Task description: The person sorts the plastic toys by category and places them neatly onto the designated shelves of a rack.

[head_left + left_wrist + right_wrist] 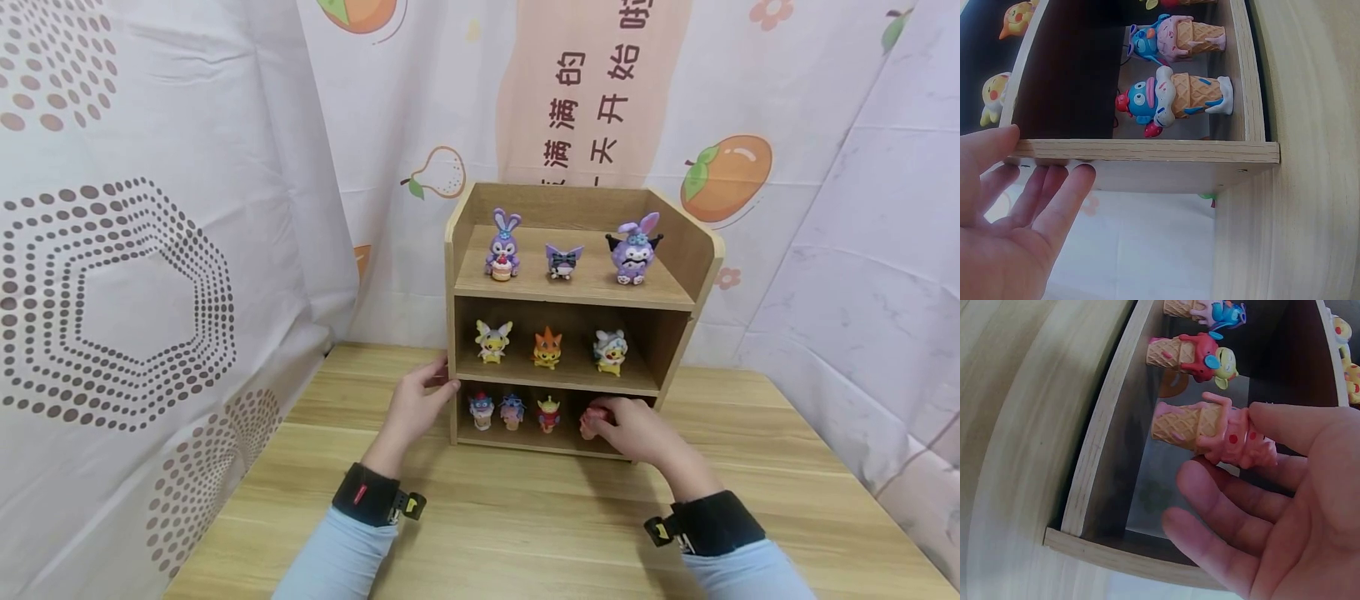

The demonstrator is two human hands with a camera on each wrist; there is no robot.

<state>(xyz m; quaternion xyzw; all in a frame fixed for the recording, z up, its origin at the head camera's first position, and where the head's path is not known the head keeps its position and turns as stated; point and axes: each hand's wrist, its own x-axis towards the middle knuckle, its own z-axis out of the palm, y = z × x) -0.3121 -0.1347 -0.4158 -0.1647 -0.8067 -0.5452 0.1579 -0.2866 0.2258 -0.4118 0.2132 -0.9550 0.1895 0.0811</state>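
My right hand [633, 427] pinches a pink ice-cream-cone figurine [1232, 432] by its upper part, thumb on one side and fingers on the other, within the bottom tier at the right. In the right wrist view its waffle cone points left. My left hand [416, 404] holds the left side panel of a small wooden shelf [577, 302], its thumb at the front edge and its fingers along the outer face. Left of the pink one, on the same tier, stand a red-and-green cone figurine [1194, 356], a pink cone figurine with a blue character [1175, 39] and a blue-faced cone figurine [1169, 100].
On the middle tier are a grey-and-yellow figurine [492, 342], an orange one [547, 347] and a white-and-yellow one [611, 352]. The top holds a purple rabbit [503, 246], a small purple figurine [562, 262] and a larger eared one [634, 250]. A printed curtain [405, 100] hangs behind the wooden table [480, 533].
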